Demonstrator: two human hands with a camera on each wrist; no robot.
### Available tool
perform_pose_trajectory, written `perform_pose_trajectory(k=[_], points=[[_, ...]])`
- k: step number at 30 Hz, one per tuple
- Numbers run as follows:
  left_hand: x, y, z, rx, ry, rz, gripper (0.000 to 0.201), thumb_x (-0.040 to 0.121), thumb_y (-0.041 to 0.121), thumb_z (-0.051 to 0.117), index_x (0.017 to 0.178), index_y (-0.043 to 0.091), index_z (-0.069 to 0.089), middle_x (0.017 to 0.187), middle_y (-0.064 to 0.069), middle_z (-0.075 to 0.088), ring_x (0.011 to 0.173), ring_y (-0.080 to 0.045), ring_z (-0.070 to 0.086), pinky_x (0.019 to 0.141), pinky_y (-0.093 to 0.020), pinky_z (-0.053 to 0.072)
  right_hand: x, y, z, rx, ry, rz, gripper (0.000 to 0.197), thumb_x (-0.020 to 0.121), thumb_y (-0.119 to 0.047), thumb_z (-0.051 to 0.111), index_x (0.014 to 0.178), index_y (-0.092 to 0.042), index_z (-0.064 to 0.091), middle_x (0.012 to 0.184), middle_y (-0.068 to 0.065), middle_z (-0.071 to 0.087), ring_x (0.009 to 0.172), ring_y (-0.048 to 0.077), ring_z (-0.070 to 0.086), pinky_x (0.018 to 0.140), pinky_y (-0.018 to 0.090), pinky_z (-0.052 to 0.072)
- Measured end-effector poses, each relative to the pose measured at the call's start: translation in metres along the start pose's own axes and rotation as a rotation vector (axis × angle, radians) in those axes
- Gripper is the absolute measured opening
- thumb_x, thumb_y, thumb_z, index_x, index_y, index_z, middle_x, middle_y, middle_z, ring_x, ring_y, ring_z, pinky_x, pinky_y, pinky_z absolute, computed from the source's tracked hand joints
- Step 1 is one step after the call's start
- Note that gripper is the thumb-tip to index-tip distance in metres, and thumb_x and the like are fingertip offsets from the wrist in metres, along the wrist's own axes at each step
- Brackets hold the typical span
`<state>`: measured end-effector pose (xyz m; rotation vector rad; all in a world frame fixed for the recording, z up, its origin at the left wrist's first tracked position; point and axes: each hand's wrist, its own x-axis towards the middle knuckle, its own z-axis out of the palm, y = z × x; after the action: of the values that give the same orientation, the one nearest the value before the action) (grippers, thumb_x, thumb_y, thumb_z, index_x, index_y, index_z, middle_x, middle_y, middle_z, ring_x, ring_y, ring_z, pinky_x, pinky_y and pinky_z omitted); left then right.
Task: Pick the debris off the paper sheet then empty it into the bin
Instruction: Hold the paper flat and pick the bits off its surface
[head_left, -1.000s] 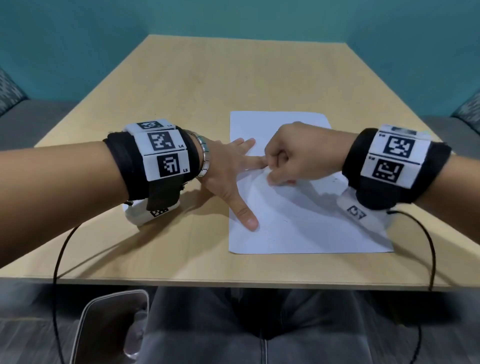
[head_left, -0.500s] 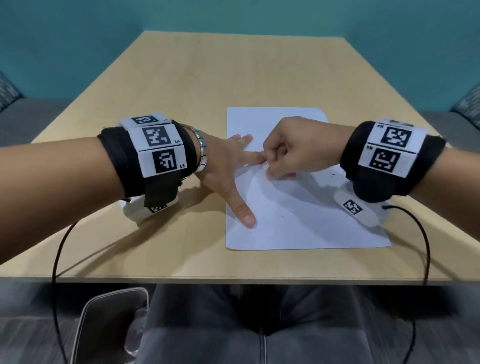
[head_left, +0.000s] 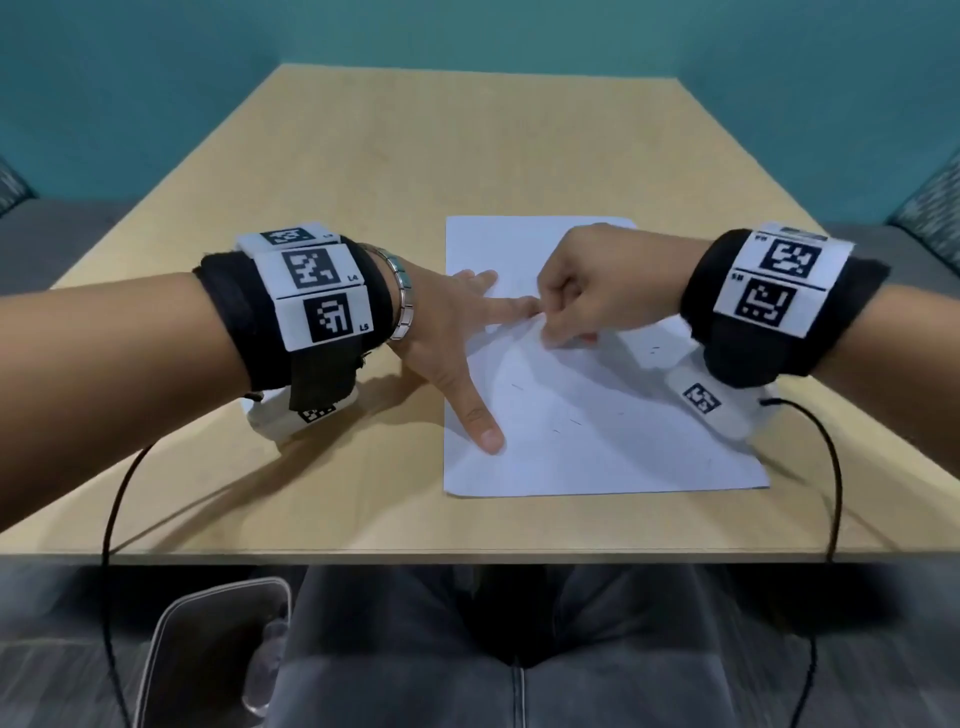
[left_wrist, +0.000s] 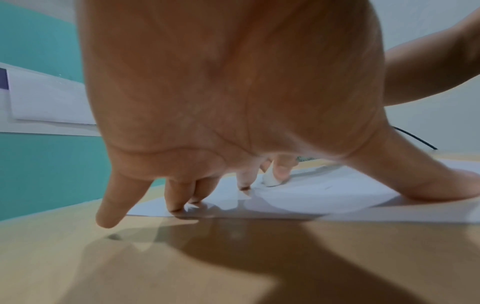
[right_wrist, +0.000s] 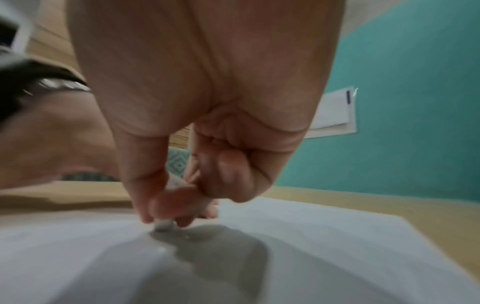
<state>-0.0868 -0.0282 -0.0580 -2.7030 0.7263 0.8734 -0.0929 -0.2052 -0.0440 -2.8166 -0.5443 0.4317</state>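
A white paper sheet (head_left: 597, 452) lies on the wooden table (head_left: 363, 171). Tiny dark debris specks (head_left: 574, 422) are scattered over its middle and right part. My left hand (head_left: 467, 353) lies spread flat, thumb and fingers pressing the sheet's left edge. Its straight fingertips (left_wrist: 179, 205) touch the paper (left_wrist: 324, 197). My right hand (head_left: 558, 332) is curled, thumb and fingers pinching a small white eraser-like piece (left_wrist: 271, 181) against the sheet beside my left index tip. In the right wrist view that piece (right_wrist: 163, 224) touches the paper (right_wrist: 337, 246).
A grey bin (head_left: 208, 623) with a clear liner stands on the floor below the table's front left edge, beside my knees. Black cables (head_left: 111, 509) hang from both wrists over the table's front edge. Teal walls surround the table.
Both hands stay at the same spot on the sheet. My right hand's pinching fingers have shifted only slightly beside the left index tip.
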Motion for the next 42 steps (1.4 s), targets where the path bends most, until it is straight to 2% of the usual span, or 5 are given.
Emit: perform_pose_trajectory(k=[9,14,22,37,42], points=[[0.001,0.02,-0.019,0.068,-0.063,-0.049,0.136,0.038,0.086,0.079,0.131,0.078,-0.021,0.168,-0.006,-0.005,0.148,-0.026,0.029,0.114,-0.045,0.028,-0.015,0.02,-0.003,0.035,-0.015,0.064,0.019,0.078,-0.023,0.076,0.066,-0.01,0.07,0.057,0.001,0.067,0.043,0.001,0.047,0.054,0.022,0.041],[0.006,0.018,-0.013,0.164,0.047,0.074,0.144,0.039,0.09,0.074,0.148,0.059,-0.015,0.167,0.006,-0.019,0.154,-0.02,-0.017,0.121,-0.06,-0.001,-0.024,0.022,0.003,0.065,-0.104,0.033,0.02,0.081,-0.024,0.074,0.068,-0.009,0.069,0.057,-0.001,0.068,0.045,0.006,0.045,0.052,0.021,0.041],[0.008,0.018,-0.013,-0.191,0.027,0.141,0.126,0.037,0.085,0.08,0.144,0.054,0.021,0.142,0.028,0.033,0.133,-0.011,0.042,0.109,-0.043,0.041,-0.021,0.041,-0.003,0.105,-0.016,0.106,0.018,0.08,-0.022,0.074,0.072,-0.006,0.07,0.059,0.0,0.072,0.05,0.011,0.051,0.055,0.024,0.044],[0.023,0.018,-0.011,-0.139,0.055,0.2,0.115,0.037,0.088,0.077,0.137,0.069,0.024,0.161,0.029,-0.001,0.153,-0.006,-0.006,0.122,-0.053,0.016,-0.022,0.016,0.006,0.116,-0.106,-0.009,0.017,0.081,-0.018,0.074,0.07,-0.006,0.069,0.052,-0.006,0.063,0.044,-0.001,0.05,0.051,0.015,0.043],[0.029,0.017,-0.011,-0.107,0.04,0.183,0.144,0.034,0.09,0.075,0.152,0.058,-0.001,0.162,0.031,-0.007,0.151,-0.002,-0.012,0.124,-0.052,0.01,-0.008,0.028,-0.002,0.057,0.051,0.058,0.015,0.074,-0.02,0.074,0.065,-0.009,0.07,0.057,0.002,0.067,0.047,0.006,0.049,0.063,0.039,0.055]])
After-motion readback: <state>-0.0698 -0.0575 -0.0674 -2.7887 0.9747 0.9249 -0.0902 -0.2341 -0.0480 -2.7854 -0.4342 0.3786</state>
